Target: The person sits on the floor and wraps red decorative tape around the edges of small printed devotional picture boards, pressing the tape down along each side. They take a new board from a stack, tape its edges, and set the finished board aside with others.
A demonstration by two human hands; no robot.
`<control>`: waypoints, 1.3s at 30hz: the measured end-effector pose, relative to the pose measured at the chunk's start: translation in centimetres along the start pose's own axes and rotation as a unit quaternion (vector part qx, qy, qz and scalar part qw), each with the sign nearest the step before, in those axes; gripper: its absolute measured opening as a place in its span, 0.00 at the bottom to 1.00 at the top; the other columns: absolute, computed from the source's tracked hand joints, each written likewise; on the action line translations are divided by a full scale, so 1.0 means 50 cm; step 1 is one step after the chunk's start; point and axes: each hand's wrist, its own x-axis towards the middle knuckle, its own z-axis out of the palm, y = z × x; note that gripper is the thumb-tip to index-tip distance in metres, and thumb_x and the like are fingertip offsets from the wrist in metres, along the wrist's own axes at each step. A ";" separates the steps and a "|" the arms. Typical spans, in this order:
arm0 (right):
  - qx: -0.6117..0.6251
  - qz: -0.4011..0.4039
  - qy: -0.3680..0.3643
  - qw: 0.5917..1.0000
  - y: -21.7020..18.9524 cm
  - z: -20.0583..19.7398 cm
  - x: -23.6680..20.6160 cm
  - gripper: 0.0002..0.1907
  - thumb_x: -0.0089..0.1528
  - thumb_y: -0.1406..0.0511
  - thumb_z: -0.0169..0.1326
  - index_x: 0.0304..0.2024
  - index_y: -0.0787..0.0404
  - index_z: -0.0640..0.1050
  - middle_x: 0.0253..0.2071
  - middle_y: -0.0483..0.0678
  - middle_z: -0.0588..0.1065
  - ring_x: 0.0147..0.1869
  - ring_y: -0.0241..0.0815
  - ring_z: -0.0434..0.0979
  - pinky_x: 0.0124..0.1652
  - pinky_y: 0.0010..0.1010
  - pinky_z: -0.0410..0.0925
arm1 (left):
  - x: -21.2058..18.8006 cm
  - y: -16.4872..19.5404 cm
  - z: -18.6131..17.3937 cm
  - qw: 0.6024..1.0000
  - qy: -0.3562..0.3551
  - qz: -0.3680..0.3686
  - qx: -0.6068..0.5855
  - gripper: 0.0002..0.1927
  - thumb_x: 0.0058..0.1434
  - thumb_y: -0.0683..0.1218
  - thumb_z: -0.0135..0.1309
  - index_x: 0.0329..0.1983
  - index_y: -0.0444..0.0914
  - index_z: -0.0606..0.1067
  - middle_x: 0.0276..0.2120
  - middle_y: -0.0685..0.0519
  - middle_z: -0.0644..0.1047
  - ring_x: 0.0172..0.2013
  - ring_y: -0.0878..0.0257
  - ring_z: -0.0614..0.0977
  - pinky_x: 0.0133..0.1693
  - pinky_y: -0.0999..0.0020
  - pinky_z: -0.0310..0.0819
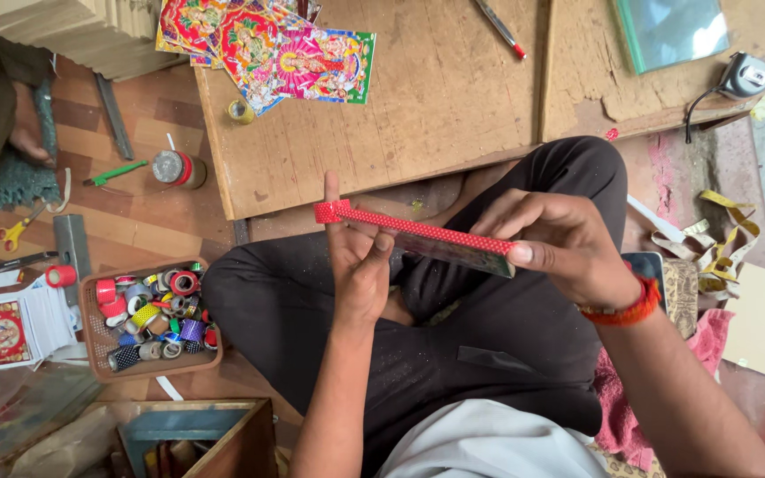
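- Two hands work on one flat framed panel (453, 252), held edge-up above the person's crossed legs, just in front of the low wooden bench (418, 97)
- Right hand (560, 243): closed on the panel's right end, thumb pressed against the corner and fingers curled over the top edge
- Left hand (360, 261): partly open; the thumb presses up toward the panel's underside, the fingers stand upright behind the left end, and the loose end of the tape rests against them
- Red dotted tape (418, 227): laid along the whole visible top edge of the panel, from the right thumb to the left end, where a short tab projects past the corner and is not yet folded down
- Judged progress: one long edge appears covered; the left tab remains loose, and the state of the other edges cannot be determined from this view
- Basket of tape rolls (99, 350): on the floor to the person's left, well apart from both hands
- Stack of colourful printed pictures (267, 44): on the bench's far left corner, untouched
- Pane of glass (670, 31): at the bench's far right, beside a tape measure (744, 75)
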 end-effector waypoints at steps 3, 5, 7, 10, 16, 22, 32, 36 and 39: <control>-0.206 -0.111 0.068 0.970 -0.024 0.047 -0.023 0.20 0.58 0.74 0.61 0.52 0.64 0.73 0.48 0.53 0.79 0.54 0.42 0.81 0.53 0.33 0.75 | -0.005 0.006 0.014 0.999 0.009 -0.019 -0.028 0.59 0.62 0.41 0.66 0.83 0.42 0.36 0.47 0.56 0.73 0.50 0.63 0.76 0.62 0.55 0.71; -0.389 -0.221 0.054 0.893 -0.034 0.066 -0.024 0.16 0.59 0.75 0.62 0.48 0.68 0.74 0.46 0.55 0.79 0.53 0.46 0.83 0.50 0.33 0.76 | -0.007 0.010 0.024 0.999 0.002 -0.020 -0.040 0.60 0.63 0.42 0.67 0.83 0.41 0.36 0.47 0.55 0.74 0.50 0.62 0.76 0.61 0.55 0.69; -0.475 -0.285 0.058 0.830 -0.037 0.080 -0.027 0.13 0.59 0.76 0.64 0.45 0.69 0.76 0.44 0.57 0.79 0.50 0.47 0.84 0.47 0.33 0.77 | -0.009 0.014 0.035 0.998 -0.005 -0.021 -0.054 0.61 0.62 0.43 0.67 0.84 0.40 0.35 0.47 0.54 0.74 0.51 0.61 0.77 0.62 0.53 0.69; -0.455 -0.309 0.093 0.830 -0.033 0.094 -0.035 0.10 0.59 0.77 0.64 0.42 0.69 0.78 0.42 0.59 0.80 0.46 0.47 0.85 0.42 0.30 0.77 | -0.014 0.017 0.052 0.997 -0.009 -0.023 -0.077 0.62 0.60 0.44 0.68 0.83 0.38 0.35 0.48 0.55 0.73 0.52 0.60 0.77 0.63 0.48 0.70; -0.371 -0.301 0.133 0.869 -0.018 0.107 -0.056 0.13 0.59 0.79 0.63 0.43 0.66 0.76 0.45 0.61 0.79 0.46 0.45 0.84 0.45 0.28 0.77 | -0.027 0.026 0.072 0.995 0.001 -0.024 -0.095 0.62 0.60 0.44 0.69 0.83 0.38 0.36 0.50 0.56 0.73 0.53 0.61 0.78 0.63 0.48 0.70; -0.300 -0.376 0.148 0.864 0.003 0.125 -0.043 0.25 0.60 0.79 0.64 0.51 0.61 0.65 0.47 0.55 0.76 0.53 0.43 0.82 0.51 0.31 0.78 | -0.034 0.028 0.079 0.995 0.007 -0.029 -0.094 0.61 0.60 0.45 0.68 0.83 0.38 0.36 0.49 0.55 0.75 0.52 0.62 0.78 0.63 0.52 0.69; -0.406 -0.473 0.157 0.766 -0.003 0.138 -0.019 0.32 0.60 0.80 0.63 0.60 0.55 0.65 0.47 0.54 0.73 0.48 0.46 0.80 0.46 0.36 0.80 | -0.036 0.031 0.087 0.996 0.017 -0.014 -0.081 0.60 0.60 0.45 0.68 0.82 0.38 0.37 0.48 0.55 0.75 0.52 0.62 0.78 0.63 0.51 0.71; -0.390 -0.431 0.186 0.792 -0.015 0.144 -0.020 0.27 0.58 0.76 0.63 0.57 0.64 0.67 0.48 0.61 0.74 0.43 0.43 0.82 0.42 0.30 0.78 | -0.042 0.024 0.075 0.996 0.023 -0.003 -0.090 0.58 0.60 0.40 0.67 0.83 0.39 0.40 0.50 0.55 0.73 0.53 0.61 0.76 0.62 0.56 0.68; -0.529 -0.384 0.164 0.739 -0.045 0.147 -0.028 0.21 0.58 0.77 0.63 0.51 0.60 0.73 0.44 0.57 0.79 0.47 0.50 0.85 0.44 0.35 0.77 | -0.038 0.027 0.074 0.994 0.022 0.025 -0.108 0.59 0.54 0.35 0.64 0.83 0.39 0.42 0.50 0.52 0.72 0.54 0.56 0.76 0.59 0.54 0.69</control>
